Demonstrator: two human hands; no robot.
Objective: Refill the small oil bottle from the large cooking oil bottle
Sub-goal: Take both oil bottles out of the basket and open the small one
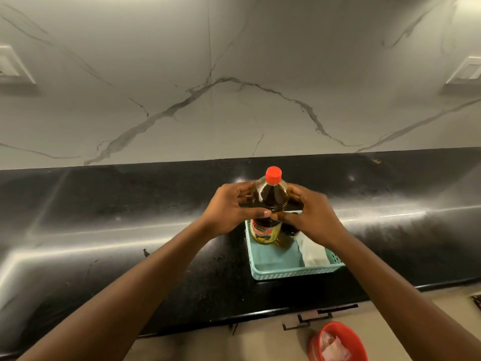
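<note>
The large cooking oil bottle (pixel 270 201) stands upright at the far end of a teal basket (pixel 294 272), its red cap (pixel 273 175) screwed on and amber oil inside. My left hand (pixel 229 208) wraps the bottle's left side and my right hand (pixel 309 213) wraps its right side, thumbs meeting in front just above the yellow label (pixel 264 233). A dark shape (pixel 290 229) sits in the basket behind my right hand; I cannot tell whether it is the small oil bottle.
The basket rests on a black stone counter (pixel 130 230) against a marble backsplash (pixel 234 87). A white cloth or paper (pixel 312 250) lies in the basket's right side. Below the counter edge stands a red bin (pixel 335 342) with crumpled wrappers.
</note>
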